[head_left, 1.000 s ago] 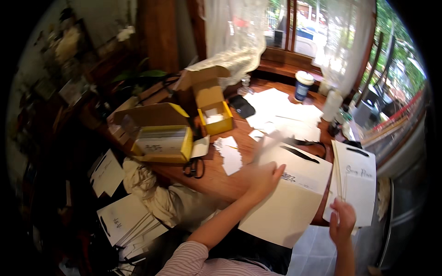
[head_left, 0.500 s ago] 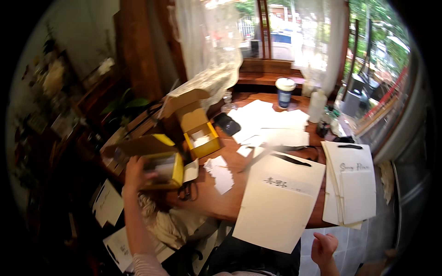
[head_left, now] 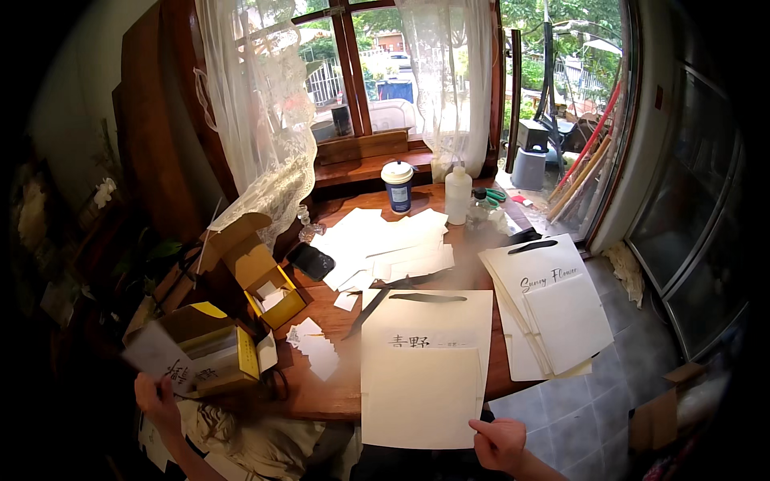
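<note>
My left hand (head_left: pixel 159 406) is pinching a white card (head_left: pixel 157 349) with black lettering, slightly blurred. It hangs over the near-left side of an open yellow cardboard box (head_left: pixel 248 353). In front of me lies a cream paper bag (head_left: pixel 425 393) with a black handle and a plain pocket-like panel, its lower part jutting past the table edge. My right hand (head_left: pixel 500 443) is closed at the bag's lower right edge, with thumb and index finger against it. The other fingers are curled, so their inner side is hidden.
A second yellow box (head_left: pixel 298 298), small white cards (head_left: pixel 320 357) and a black phone (head_left: pixel 311 261) lie left of centre. White papers (head_left: pixel 393 240) spread behind the bag. A lidded paper cup (head_left: pixel 398 189) and a white bottle (head_left: pixel 458 198) stand farther back. More cream bags (head_left: pixel 561 321) overhang at right.
My left hand has come out of the box, toward me, with a card. My right hand has moved to the bag's lower right edge. The whole view has shifted.
</note>
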Available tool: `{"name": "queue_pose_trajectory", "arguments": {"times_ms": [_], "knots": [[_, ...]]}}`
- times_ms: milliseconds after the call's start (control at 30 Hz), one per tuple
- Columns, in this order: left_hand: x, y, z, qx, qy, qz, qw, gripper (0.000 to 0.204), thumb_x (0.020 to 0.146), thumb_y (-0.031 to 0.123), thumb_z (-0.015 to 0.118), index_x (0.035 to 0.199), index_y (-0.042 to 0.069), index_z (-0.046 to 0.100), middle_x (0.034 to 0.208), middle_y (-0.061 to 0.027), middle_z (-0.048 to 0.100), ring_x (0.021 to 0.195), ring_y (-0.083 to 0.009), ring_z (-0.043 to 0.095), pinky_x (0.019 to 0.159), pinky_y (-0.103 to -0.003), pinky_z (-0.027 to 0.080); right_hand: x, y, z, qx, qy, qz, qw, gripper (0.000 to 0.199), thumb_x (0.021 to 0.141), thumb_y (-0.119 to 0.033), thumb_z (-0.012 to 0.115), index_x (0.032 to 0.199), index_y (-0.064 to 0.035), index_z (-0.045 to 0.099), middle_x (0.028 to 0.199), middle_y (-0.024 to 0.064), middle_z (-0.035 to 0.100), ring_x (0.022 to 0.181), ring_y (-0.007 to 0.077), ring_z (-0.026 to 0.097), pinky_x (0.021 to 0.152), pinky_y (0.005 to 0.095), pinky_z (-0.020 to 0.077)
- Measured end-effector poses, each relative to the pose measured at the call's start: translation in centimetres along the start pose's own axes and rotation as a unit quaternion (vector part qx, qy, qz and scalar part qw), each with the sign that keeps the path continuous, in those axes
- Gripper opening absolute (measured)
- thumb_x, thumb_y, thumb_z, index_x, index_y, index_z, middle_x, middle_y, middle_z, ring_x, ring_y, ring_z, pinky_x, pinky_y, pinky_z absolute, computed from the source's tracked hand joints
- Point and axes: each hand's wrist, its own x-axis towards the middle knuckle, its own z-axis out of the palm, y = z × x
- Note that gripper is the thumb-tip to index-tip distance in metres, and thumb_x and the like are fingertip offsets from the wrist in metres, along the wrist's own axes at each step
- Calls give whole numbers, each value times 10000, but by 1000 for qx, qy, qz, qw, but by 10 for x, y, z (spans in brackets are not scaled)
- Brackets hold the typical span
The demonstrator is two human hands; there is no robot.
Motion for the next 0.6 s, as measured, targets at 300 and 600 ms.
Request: {"name": "queue_pose_trajectory", "arguments": {"times_ms": [300,600], "knots": [[-2,290,41,-600,-199,-114,766,86,725,68,675,715,1,621,599,-89,540,506,-190,514,497,-307,402,48,-21,45,497,-189,328,781,458,838,-132,730,1235,25,564,1050,55,642,919,104,598,752,234,494],[-54,339,73,-812,-384,-171,404,62,857,39,654,894,-10,662,869,-95,669,732,-132,620,655,-249,484,71,-11,44,556,138,394,719,173,943,-125,605,1003,18,682,934,53,689,807,90,607,672,245,489]]}}
